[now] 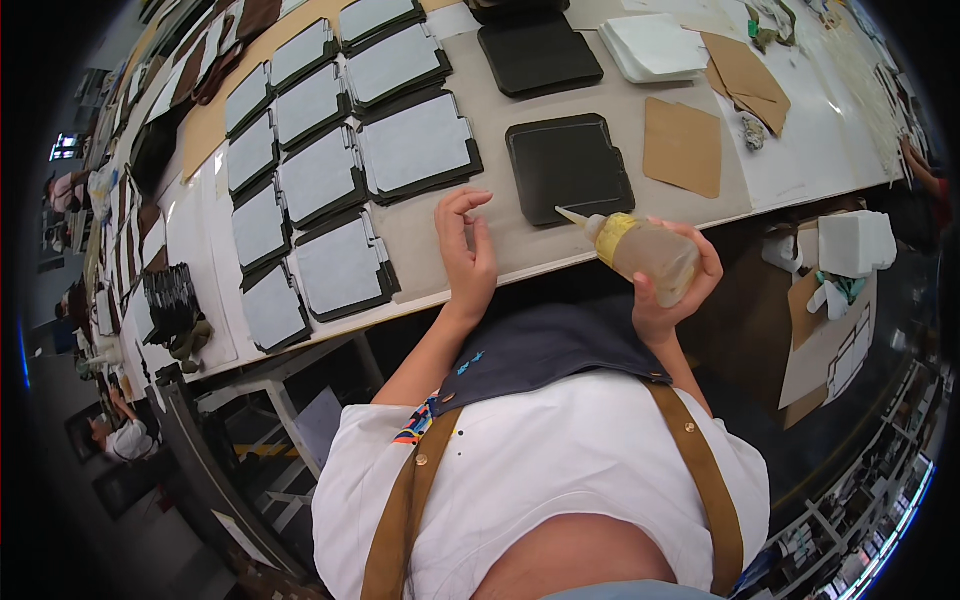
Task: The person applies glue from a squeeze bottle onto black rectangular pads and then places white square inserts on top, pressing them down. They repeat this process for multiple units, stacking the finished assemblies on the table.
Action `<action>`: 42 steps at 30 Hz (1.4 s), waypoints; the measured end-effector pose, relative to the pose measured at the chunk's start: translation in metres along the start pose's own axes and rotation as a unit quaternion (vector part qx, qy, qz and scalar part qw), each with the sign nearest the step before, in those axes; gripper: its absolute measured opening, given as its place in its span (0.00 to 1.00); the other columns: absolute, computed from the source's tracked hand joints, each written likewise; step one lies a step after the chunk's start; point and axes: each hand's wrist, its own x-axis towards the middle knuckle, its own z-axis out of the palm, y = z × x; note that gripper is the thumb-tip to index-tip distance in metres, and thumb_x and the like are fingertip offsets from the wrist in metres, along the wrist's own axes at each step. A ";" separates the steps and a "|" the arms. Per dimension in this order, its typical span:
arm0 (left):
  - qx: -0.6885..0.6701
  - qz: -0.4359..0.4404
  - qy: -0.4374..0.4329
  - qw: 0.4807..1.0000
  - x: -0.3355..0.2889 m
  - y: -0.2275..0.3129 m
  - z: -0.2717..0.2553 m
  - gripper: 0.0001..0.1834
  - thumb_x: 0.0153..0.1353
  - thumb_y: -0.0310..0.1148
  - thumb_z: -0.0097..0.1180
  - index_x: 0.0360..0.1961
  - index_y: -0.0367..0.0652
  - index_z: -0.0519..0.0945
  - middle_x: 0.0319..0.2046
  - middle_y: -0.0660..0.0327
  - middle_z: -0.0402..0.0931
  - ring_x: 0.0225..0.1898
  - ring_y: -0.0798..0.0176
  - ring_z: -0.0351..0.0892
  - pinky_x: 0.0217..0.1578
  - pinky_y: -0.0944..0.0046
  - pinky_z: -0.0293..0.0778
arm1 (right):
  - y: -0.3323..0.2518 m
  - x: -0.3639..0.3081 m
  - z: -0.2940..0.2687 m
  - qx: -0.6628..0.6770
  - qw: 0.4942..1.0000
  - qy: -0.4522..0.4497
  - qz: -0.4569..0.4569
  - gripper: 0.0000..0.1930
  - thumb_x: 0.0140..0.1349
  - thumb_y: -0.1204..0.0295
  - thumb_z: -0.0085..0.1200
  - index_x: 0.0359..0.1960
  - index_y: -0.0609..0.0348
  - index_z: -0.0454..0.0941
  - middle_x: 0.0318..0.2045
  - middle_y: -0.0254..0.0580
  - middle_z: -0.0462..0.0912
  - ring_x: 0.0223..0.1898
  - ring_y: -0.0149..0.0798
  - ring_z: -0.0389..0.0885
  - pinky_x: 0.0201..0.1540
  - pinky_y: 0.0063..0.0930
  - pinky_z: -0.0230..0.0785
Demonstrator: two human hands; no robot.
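Observation:
My right hand (698, 268) is wrapped round a squeeze bottle (655, 258) with a yellow label and a pale, cloudy body. The bottle lies tilted, its thin nozzle pointing left at the near edge of a black flat panel (566, 165) with rounded corners and a small side tab. Whether the tip touches the panel I cannot tell. A faint light line runs along the panel's border. At the table's front edge, left of the panel, my left hand (468, 245) holds nothing, its fingers loosely bent and apart from the thumb.
Rows of black panels topped with light grey sheets (322, 175) cover the table's left. Behind the near panel lies a black stack (540, 55). Brown card pieces (682, 148) and a white stack (652, 48) are to the right. Other people work at the far left and right.

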 end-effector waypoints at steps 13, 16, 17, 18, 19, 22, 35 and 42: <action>-0.010 0.000 0.011 1.000 -0.001 -0.002 0.001 0.18 0.63 0.16 0.45 0.53 0.40 0.75 0.55 0.58 0.73 0.55 0.62 0.69 0.52 0.66 0.64 | 0.021 0.040 -0.012 0.222 0.917 0.258 0.209 0.28 0.76 0.48 0.46 0.66 0.56 0.67 0.61 0.38 0.76 0.61 0.35 0.75 0.61 0.35 0.69; -0.008 0.001 0.013 1.000 -0.001 -0.004 0.001 0.17 0.64 0.17 0.45 0.53 0.39 0.75 0.55 0.58 0.73 0.54 0.65 0.69 0.52 0.67 0.63 | 0.052 0.062 -0.058 0.135 0.922 0.319 0.172 0.30 0.75 0.46 0.46 0.65 0.59 0.67 0.60 0.41 0.75 0.61 0.37 0.73 0.64 0.36 0.66; -0.013 -0.004 0.014 1.000 -0.002 -0.005 0.001 0.18 0.63 0.16 0.46 0.53 0.40 0.75 0.54 0.58 0.73 0.55 0.63 0.69 0.52 0.66 0.64 | 0.064 0.067 -0.072 0.099 0.925 0.329 0.164 0.31 0.75 0.46 0.46 0.65 0.61 0.66 0.61 0.44 0.73 0.62 0.38 0.72 0.65 0.37 0.65; -0.021 -0.010 0.014 1.000 -0.002 -0.004 0.002 0.18 0.63 0.16 0.46 0.52 0.41 0.76 0.54 0.58 0.73 0.56 0.61 0.69 0.52 0.64 0.64 | 0.077 0.067 -0.087 0.060 0.926 0.340 0.155 0.32 0.75 0.47 0.47 0.66 0.63 0.65 0.62 0.46 0.71 0.63 0.39 0.71 0.65 0.37 0.64; -0.020 -0.008 0.010 1.000 -0.001 -0.003 0.002 0.18 0.63 0.16 0.46 0.52 0.41 0.76 0.54 0.58 0.73 0.56 0.60 0.69 0.52 0.64 0.64 | 0.090 0.065 -0.098 0.021 0.925 0.350 0.148 0.33 0.75 0.47 0.47 0.66 0.65 0.64 0.63 0.48 0.69 0.63 0.40 0.69 0.66 0.38 0.63; -0.015 -0.001 -0.002 1.000 0.002 -0.001 0.003 0.18 0.62 0.16 0.46 0.52 0.42 0.76 0.54 0.58 0.73 0.56 0.60 0.69 0.52 0.64 0.64 | 0.125 0.051 -0.113 -0.180 0.900 0.321 0.234 0.34 0.76 0.48 0.45 0.66 0.69 0.63 0.67 0.53 0.59 0.68 0.44 0.60 0.70 0.37 0.55; 0.017 0.011 0.002 1.000 0.003 0.001 0.002 0.18 0.62 0.15 0.46 0.50 0.42 0.77 0.54 0.57 0.74 0.55 0.58 0.70 0.50 0.64 0.66 | 0.128 0.186 0.005 -0.409 0.901 -0.136 -0.057 0.11 0.65 0.70 0.60 0.46 0.61 0.83 0.50 0.45 0.81 0.54 0.49 0.78 0.57 0.41 0.70; 0.006 -0.007 0.001 1.000 0.003 0.008 0.000 0.16 0.61 0.16 0.47 0.47 0.42 0.78 0.51 0.57 0.74 0.56 0.56 0.69 0.51 0.62 0.66 | 0.173 0.214 0.021 -0.475 0.858 -0.193 -0.016 0.05 0.61 0.71 0.61 0.33 0.60 0.82 0.36 0.43 0.84 0.41 0.49 0.83 0.43 0.43 0.75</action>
